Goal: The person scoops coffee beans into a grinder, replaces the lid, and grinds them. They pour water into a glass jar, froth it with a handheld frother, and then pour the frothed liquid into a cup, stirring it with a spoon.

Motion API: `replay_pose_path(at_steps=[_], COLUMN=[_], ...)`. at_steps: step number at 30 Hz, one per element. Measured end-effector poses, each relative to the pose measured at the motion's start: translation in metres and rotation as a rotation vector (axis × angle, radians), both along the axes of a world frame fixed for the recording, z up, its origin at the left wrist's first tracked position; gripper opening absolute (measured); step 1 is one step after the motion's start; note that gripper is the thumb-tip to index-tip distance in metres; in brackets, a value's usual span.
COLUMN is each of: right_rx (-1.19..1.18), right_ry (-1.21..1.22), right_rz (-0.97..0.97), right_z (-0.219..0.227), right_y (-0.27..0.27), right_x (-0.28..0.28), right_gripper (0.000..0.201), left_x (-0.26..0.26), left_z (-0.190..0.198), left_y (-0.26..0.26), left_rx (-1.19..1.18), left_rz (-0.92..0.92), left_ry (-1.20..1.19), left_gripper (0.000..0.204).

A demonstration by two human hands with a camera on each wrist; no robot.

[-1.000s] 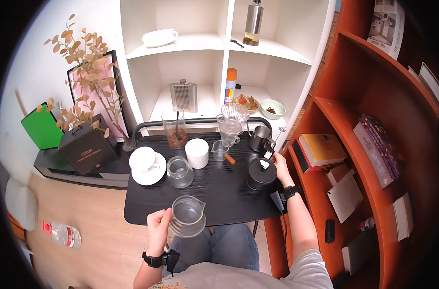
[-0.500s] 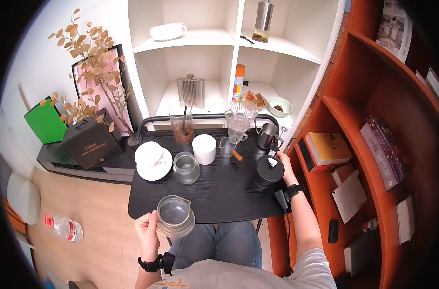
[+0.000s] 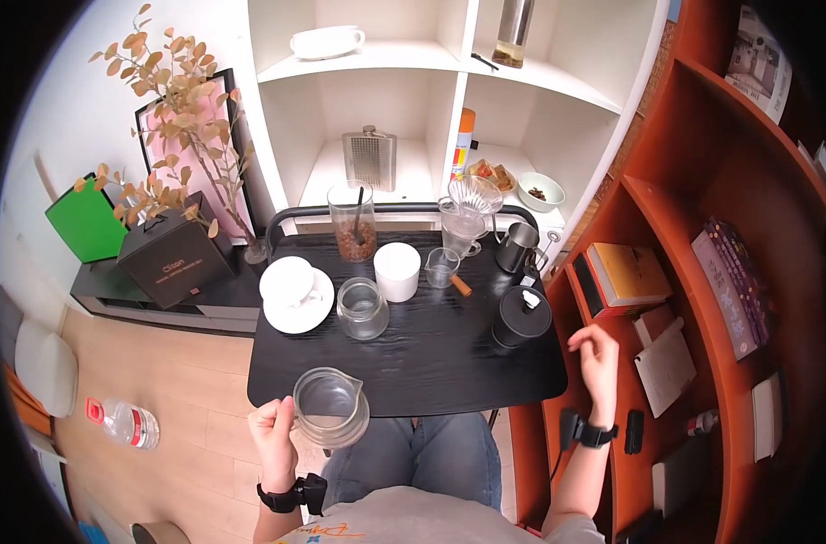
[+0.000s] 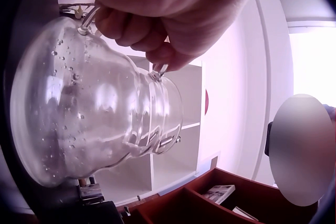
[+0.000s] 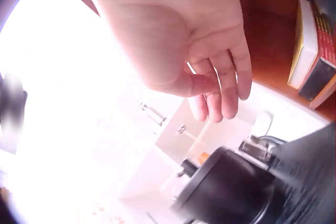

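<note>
My left hand [image 3: 272, 428] grips the loop handle of a glass coffee server [image 3: 331, 406] near the front edge of the black table [image 3: 431, 381]. In the left wrist view, the fingers curl round that handle, and water drops cling inside the clear server [image 4: 79, 103]. Beyond the table's right edge, my right hand [image 3: 598, 358] hangs with loosely bent fingers and nothing in them. Nearest to it on the table stands a black canister [image 3: 522, 319] with a white knob on its lid; the right wrist view shows this canister [image 5: 231, 187] below the fingertips.
A white cup on a saucer [image 3: 311, 315], a glass jar [image 3: 363, 313], a white canister [image 3: 397, 272] and a small wooden-handled glass pitcher [image 3: 443, 267] stand mid-table. Behind are a tumbler of beans [image 3: 354, 231], a glass dripper [image 3: 472, 204] and a steel kettle [image 3: 518, 249].
My right hand has drawn back from behind the black canister to beyond the table's right edge. The left hand still holds the server, now slightly farther left. The head view has shifted.
</note>
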State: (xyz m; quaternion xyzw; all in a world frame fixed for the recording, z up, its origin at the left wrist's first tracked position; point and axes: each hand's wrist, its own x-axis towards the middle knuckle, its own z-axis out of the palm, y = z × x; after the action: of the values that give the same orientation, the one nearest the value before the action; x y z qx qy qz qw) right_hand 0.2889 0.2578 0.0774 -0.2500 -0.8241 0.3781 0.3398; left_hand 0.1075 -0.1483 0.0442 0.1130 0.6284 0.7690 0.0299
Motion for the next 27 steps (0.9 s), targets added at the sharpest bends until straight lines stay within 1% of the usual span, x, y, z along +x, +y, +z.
replay_pose_path(at_steps=[2, 6, 8, 10, 11, 12, 14, 15, 16, 19, 23, 25, 27], right_rx=[-0.078, -0.024, 0.052, 0.147, 0.214, 0.216, 0.26, 0.322, 0.32, 0.416, 0.383, 0.292, 0.319], right_ry=[0.01, -0.149, -0.094, -0.067, -0.042, -0.033, -0.021, -0.046, -0.038, -0.043, -0.099, -0.209, -0.174], right_rz=[0.138, 0.513, 0.635, 0.64, 0.662, 0.664, 0.628, 0.608, 0.614, 0.496, 0.473, 0.508, 0.501], right_z=[0.002, 0.013, 0.002, -0.009, -0.009, -0.009, -0.008, -0.011, -0.013, -0.019, -0.026, -0.025, -0.03], right_y=[-0.035, -0.094, -0.11, -0.122, -0.127, -0.132, -0.143, -0.145, -0.148, -0.154, -0.154, -0.155, -0.155], right_x=[-0.01, -0.063, -0.093, -0.124, -0.138, -0.151, -0.173, -0.184, -0.194, -0.219, -0.24, -0.244, -0.244], right_gripper=[0.02, 0.014, 0.02, 0.028, 0.036, 0.036, 0.044, 0.059, 0.059, 0.079, 0.079, 0.079, 0.079], left_x=[-0.003, -0.009, -0.008, -0.006, -0.004, -0.002, 0.001, 0.005, 0.006, 0.012, 0.013, 0.014, 0.013], left_z=[0.003, 0.005, 0.008, 0.011, 0.011, 0.011, 0.012, 0.015, 0.015, 0.018, 0.017, 0.019, 0.018], left_y=[0.003, 0.005, 0.004, -0.003, -0.008, -0.012, -0.022, -0.025, -0.029, -0.038, -0.044, -0.042, -0.041], left_rx=[-0.01, 0.036, 0.088, 0.092, 0.099, 0.098, 0.104, 0.075, 0.071, 0.041, 0.036, 0.045, 0.04], left_rz=[-0.029, -0.084, -0.022, -0.018, -0.009, -0.006, -0.001, 0.008, 0.014, 0.025, 0.031, 0.048, 0.049], left_ry=[0.023, 0.016, -0.036, -0.036, -0.043, -0.034, -0.065, -0.048, -0.042, -0.029, -0.029, -0.028, -0.015], left_gripper=[0.043, 0.042, 0.045, 0.045, 0.045, 0.045, 0.045, 0.045, 0.045, 0.045, 0.044, 0.044, 0.043])
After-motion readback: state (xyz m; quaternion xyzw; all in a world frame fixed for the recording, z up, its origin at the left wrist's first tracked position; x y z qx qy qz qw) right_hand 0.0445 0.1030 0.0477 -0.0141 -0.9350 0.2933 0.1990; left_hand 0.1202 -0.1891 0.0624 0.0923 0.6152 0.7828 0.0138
